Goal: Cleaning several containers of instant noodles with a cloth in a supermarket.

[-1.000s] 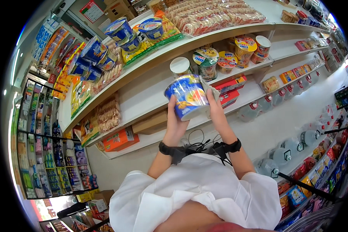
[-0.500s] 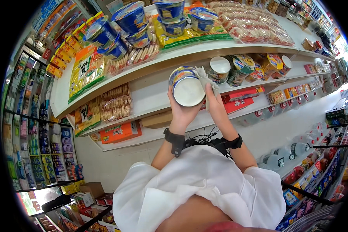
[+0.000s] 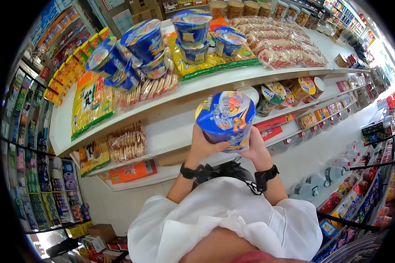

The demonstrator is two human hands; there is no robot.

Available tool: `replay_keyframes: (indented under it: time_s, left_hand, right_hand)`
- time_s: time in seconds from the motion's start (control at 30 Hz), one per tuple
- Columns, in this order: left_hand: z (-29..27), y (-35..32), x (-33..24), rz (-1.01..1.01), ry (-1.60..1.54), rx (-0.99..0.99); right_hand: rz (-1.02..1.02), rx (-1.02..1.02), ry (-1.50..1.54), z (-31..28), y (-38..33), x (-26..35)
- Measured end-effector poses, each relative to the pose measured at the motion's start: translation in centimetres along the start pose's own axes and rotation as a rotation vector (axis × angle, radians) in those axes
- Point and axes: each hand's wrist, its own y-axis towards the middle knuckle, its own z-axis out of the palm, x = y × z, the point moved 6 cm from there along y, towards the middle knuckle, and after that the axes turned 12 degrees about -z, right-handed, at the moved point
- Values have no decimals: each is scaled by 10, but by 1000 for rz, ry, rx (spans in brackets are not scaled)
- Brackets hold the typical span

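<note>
A blue instant noodle cup (image 3: pixel 226 115) is held up in front of the shelves, its printed lid tilted toward me. My left hand (image 3: pixel 206 145) wraps the cup's left side, with the thumb across its lower front. On the other side, my right hand (image 3: pixel 255 147) grips the lower right of the cup, its fingers mostly hidden behind it. The white cloth seen earlier in my right hand does not clearly show now. Just past the cup, a green noodle cup (image 3: pixel 269 100) stands on the lower shelf beside several others.
Stacked blue noodle cups (image 3: pixel 192 30) and yellow noodle bags (image 3: pixel 92 103) crowd the white top shelf (image 3: pixel 145 109). Bagged round snacks (image 3: pixel 285 41) lie further right. Below stands an orange box (image 3: pixel 132 172). Large clear bottles (image 3: pixel 314 185) line the floor at right.
The noodle cup has been turned from its plain white bottom to its printed lid. Both hands have shifted slightly lower and right around it, and the white cloth has gone from clear sight.
</note>
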Motion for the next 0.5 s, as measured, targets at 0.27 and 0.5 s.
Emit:
replay_keyframes:
  time_s: [0.27,0.5]
  left_hand:
    - [14,73,-20,169,518,-297]
    - [65,137,-42,333,755,-345]
  right_hand:
    - [-202,-98,18,-7,29,94]
    - [-752,40,-948,25,58,161]
